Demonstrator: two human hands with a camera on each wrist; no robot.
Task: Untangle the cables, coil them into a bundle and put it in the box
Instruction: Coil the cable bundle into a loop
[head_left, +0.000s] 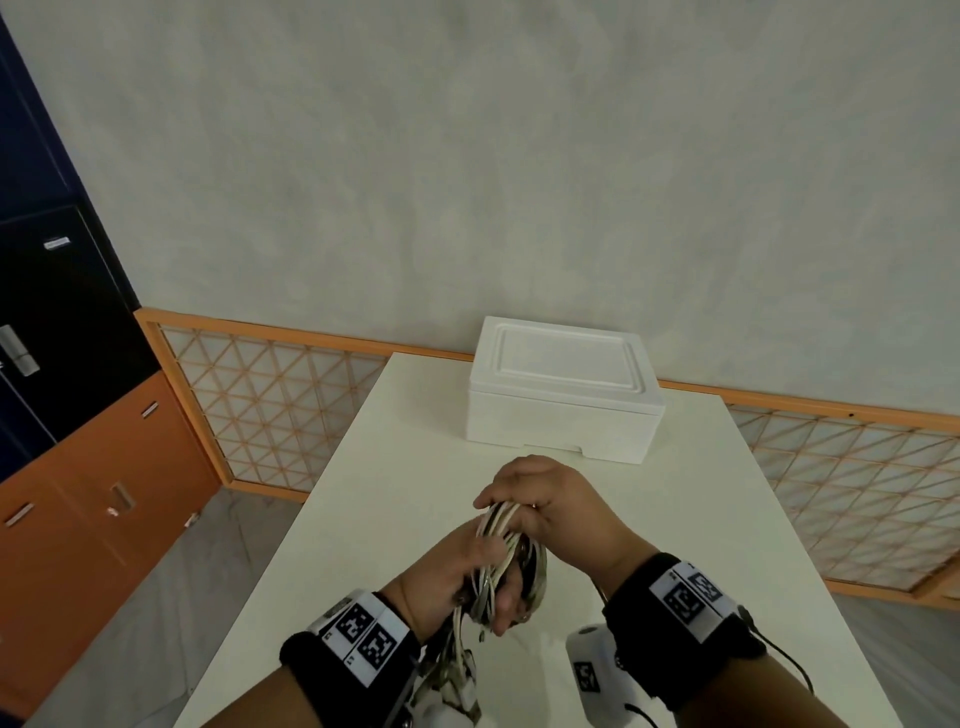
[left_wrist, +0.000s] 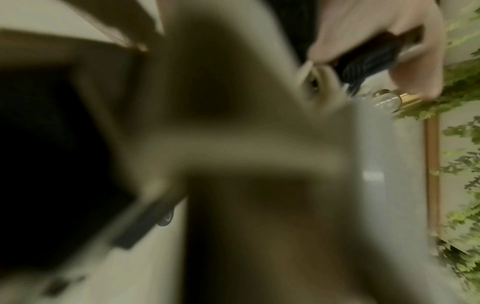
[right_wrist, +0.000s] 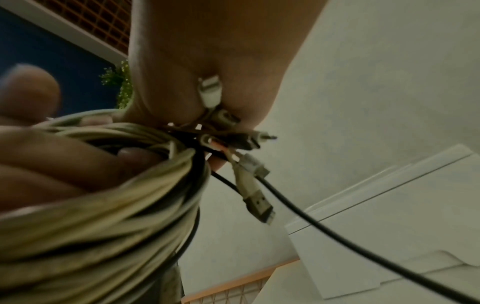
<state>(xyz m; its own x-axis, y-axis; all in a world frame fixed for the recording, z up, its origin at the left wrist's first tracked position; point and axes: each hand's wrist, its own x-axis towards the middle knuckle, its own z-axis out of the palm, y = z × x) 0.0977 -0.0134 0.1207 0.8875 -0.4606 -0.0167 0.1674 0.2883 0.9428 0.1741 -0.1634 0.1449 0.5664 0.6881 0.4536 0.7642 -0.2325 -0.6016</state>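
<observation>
A coil of white, grey and black cables (head_left: 506, 551) hangs above the white table (head_left: 374, 467), held between both hands. My right hand (head_left: 514, 512) grips the top of the coil with curled fingers. My left hand (head_left: 483, 582) grips its lower part, thumb across the strands, with loose ends hanging below the wrist. In the right wrist view the cable loops (right_wrist: 109, 205) wrap round my fingers (right_wrist: 64, 156), and USB plugs (right_wrist: 257, 201) and a black lead (right_wrist: 337, 236) dangle free. The white foam box (head_left: 563, 395) stands at the table's far end, lid on. The left wrist view is blurred.
An orange-framed lattice screen (head_left: 270, 405) runs behind the table along the grey wall. Orange and dark cabinets (head_left: 93, 493) stand at the left. Bare tabletop lies between my hands and the box.
</observation>
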